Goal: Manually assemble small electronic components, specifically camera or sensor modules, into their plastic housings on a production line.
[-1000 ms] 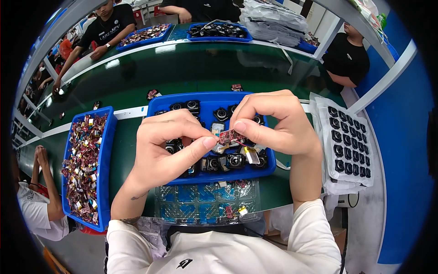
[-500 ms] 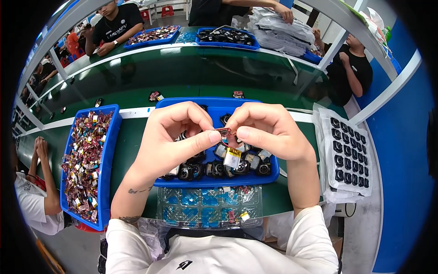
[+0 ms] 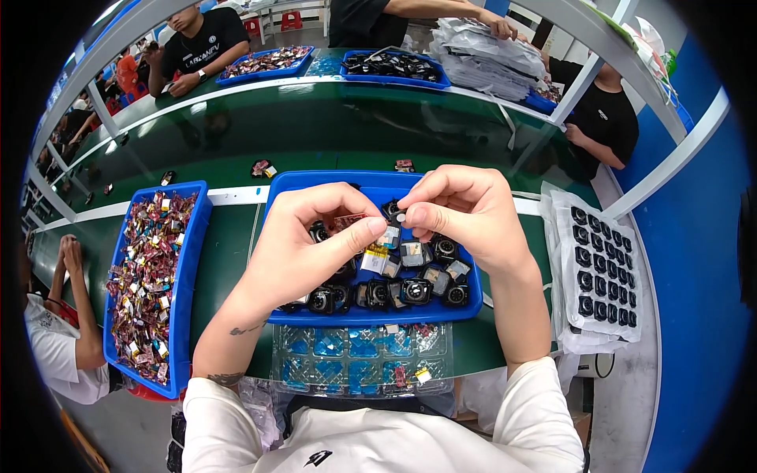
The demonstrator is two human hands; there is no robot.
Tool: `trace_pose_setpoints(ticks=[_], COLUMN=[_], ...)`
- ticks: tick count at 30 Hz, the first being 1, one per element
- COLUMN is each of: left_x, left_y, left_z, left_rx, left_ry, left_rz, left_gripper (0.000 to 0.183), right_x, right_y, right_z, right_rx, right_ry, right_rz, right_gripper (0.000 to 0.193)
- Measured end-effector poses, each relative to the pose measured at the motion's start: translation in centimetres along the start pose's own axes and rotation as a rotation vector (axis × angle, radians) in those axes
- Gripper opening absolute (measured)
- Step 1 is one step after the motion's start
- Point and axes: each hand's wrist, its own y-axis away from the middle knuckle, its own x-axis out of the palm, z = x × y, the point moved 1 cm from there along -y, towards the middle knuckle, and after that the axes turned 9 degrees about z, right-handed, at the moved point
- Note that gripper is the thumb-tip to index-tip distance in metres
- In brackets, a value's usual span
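My left hand (image 3: 319, 244) is closed in a pinch on a small red circuit board (image 3: 347, 221), partly covered by the fingers. A silver battery with a yellow top edge (image 3: 374, 260) hangs just below that thumb, seemingly joined to the board. To the right, my right hand (image 3: 469, 225) pinches a tiny grey round piece (image 3: 401, 217) between thumb and forefinger; its kind is too small to tell. Both hands are above a blue tray (image 3: 371, 317) that holds several black watch-like cases (image 3: 416, 291), some with their inner parts showing.
A blue bin (image 3: 201, 236) full of red boards and batteries stands at left. A clear blister tray (image 3: 363, 370) lies nearest me. On the right, black cases sit in rows in a white tray (image 3: 603, 268). Co-workers sit across the green bench (image 3: 315, 126), beneath a metal frame.
My hands have parted slightly. The red board, earlier between both hands, is now in the left alone, with its battery shifted left. My right fingers now hold a small grey piece.
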Motion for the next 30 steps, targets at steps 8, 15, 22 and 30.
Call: trace_pose_setpoints(ticks=[8, 15, 22, 30], left_x=[0.2, 0.3, -0.1, -0.5], left_y=[-0.1, -0.3, 0.0, -0.1], left_z=[0.8, 1.4, -0.1, -0.3], left_rx=[-0.064, 0.064, 0.039, -0.015], left_ry=[0.079, 0.062, -0.017, -0.203], left_rz=[0.017, -0.005, 0.046, 0.037], left_gripper=[0.011, 0.013, 0.011, 0.011], right_x=[0.4, 0.6, -1.6, -2.3], right_y=[0.0, 0.0, -0.8, -0.5], right_z=[-0.5, -0.6, -1.8, -5.5], right_rx=[0.066, 0.162, -0.004, 0.496], right_ry=[-0.026, -0.013, 0.766, 1.412], right_rz=[0.028, 0.09, -0.064, 0.315], right_gripper=[0.018, 0.021, 0.016, 0.038])
